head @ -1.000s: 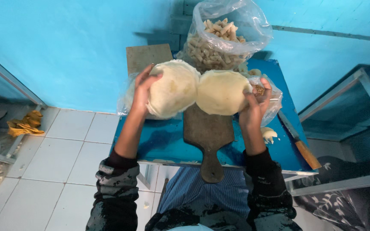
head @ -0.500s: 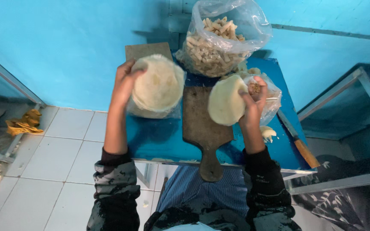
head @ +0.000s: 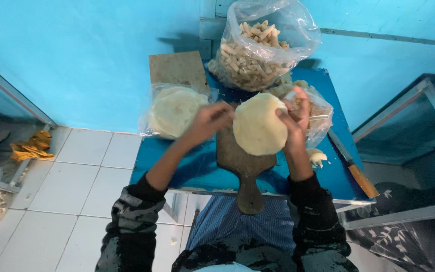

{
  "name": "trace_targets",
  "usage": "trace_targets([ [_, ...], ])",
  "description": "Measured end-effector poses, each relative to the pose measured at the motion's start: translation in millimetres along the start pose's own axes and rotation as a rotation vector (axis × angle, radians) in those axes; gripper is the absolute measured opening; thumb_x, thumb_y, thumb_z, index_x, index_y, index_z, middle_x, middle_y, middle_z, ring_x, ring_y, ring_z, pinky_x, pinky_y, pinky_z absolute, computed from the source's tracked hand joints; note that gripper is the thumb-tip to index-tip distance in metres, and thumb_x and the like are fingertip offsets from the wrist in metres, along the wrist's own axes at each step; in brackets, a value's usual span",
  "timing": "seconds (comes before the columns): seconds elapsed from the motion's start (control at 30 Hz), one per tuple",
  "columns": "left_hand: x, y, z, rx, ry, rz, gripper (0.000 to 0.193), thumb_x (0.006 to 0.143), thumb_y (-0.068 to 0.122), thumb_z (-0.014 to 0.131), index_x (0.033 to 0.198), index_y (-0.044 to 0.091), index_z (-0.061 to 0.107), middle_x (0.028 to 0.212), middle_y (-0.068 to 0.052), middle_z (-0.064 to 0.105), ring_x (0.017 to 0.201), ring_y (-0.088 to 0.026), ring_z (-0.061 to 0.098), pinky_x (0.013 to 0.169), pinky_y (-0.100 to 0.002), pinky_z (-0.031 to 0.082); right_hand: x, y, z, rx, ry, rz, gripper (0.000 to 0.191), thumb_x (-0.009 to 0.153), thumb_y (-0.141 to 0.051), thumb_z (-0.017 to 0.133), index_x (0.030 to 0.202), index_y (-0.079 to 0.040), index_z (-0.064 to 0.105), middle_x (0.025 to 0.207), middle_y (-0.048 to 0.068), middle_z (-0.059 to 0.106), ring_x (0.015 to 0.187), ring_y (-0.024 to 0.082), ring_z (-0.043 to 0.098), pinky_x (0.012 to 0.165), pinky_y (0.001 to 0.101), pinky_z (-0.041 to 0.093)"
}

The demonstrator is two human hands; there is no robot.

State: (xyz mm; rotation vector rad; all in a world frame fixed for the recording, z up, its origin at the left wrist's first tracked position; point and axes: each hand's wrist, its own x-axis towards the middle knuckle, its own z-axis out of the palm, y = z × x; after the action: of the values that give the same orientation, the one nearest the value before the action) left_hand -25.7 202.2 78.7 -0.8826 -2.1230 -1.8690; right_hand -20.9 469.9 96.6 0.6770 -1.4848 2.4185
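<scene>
Your right hand (head: 294,118) pinches flat dough round (head: 259,124) over wooden board (head: 242,161); left hand (head: 210,120), fingers seemingly loose, touches its left edge.

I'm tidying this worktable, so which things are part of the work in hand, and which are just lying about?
In use:
flat dough round, held by left hand and right hand
wooden board
bagged stack of rounds

Lying about:
bag of fried sticks
knife
yellow cloth
cardboard piece
</scene>
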Motion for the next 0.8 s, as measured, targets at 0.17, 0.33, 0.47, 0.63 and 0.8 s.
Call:
trace_targets([
  [0.17, 4.7, -35.3, 44.4, -0.318, -0.037, -0.186, 0.032, 0.101, 0.031, 0.057, 0.122, 0.007, 0.06, 0.112, 0.001, 0.067, 0.099, -0.01, 0.067, 0.082, -0.029, 0.057, -8.1, 20.4, 16.3, -0.325, -0.23, -0.203, 0.075, 0.096, 0.005, 0.069, 0.156, -0.014, 0.028, 0.129, 0.016, 0.059, 0.12, 0.024, 0.062, 0.105, 0.0387, 0.055],
  [0.33, 4.3, -81.9, 23.1, -0.243, 0.058, -0.175, 0.042, 0.109, 0.036, 0.051, 0.126, 0.0, 0.067, 0.115, -0.011, 0.073, 0.105, -0.021, 0.068, 0.092, -0.036, 0.056, -13.8, 40.7, 25.1, -0.325, -0.329, -0.063, 0.057, 0.101, 0.004, 0.061, 0.151, -0.006, 0.036, 0.142, 0.015, 0.053, 0.129, 0.026, 0.063, 0.1, 0.0387, 0.057],
  [0.47, 2.1, -94.6, 9.9, -0.789, 0.109, -0.36, 0.041, 0.106, 0.033, 0.052, 0.124, -0.001, 0.065, 0.117, -0.01, 0.072, 0.107, -0.021, 0.07, 0.095, -0.038, 0.058, -5.4, 45.8, 12.8, -0.28, -0.135, -0.13, 0.047, 0.101, 0.006, 0.062, 0.142, -0.006, 0.043, 0.12, 0.016, 0.07, 0.109, 0.023, 0.069, 0.094, 0.0353, 0.058],
  [0.63, -4.3, -73.2, 9.3, -0.666, 0.054, -0.314, 0.031, 0.109, 0.031, 0.056, 0.119, 0.002, 0.063, 0.107, -0.007, 0.066, 0.099, -0.018, 0.07, 0.085, -0.039, 0.062, -5.3, 51.2, 9.7, -0.225, -0.172, -0.027, 0.052, 0.094, 0.01, 0.072, 0.138, -0.005, 0.049, 0.11, 0.014, 0.071, 0.1, 0.019, 0.069, 0.086, 0.0322, 0.058],
  [0.8, -8.5, -43.8, 14.8, -0.434, 0.045, -0.28, 0.029, 0.1, 0.023, 0.065, 0.123, 0.004, 0.064, 0.107, -0.002, 0.064, 0.099, -0.012, 0.067, 0.081, -0.031, 0.06, -14.4, 49.7, 23.6, -0.269, -0.274, -0.057, 0.063, 0.088, 0.01, 0.079, 0.139, -0.008, 0.047, 0.109, 0.01, 0.065, 0.103, 0.017, 0.067, 0.086, 0.0311, 0.058],
])
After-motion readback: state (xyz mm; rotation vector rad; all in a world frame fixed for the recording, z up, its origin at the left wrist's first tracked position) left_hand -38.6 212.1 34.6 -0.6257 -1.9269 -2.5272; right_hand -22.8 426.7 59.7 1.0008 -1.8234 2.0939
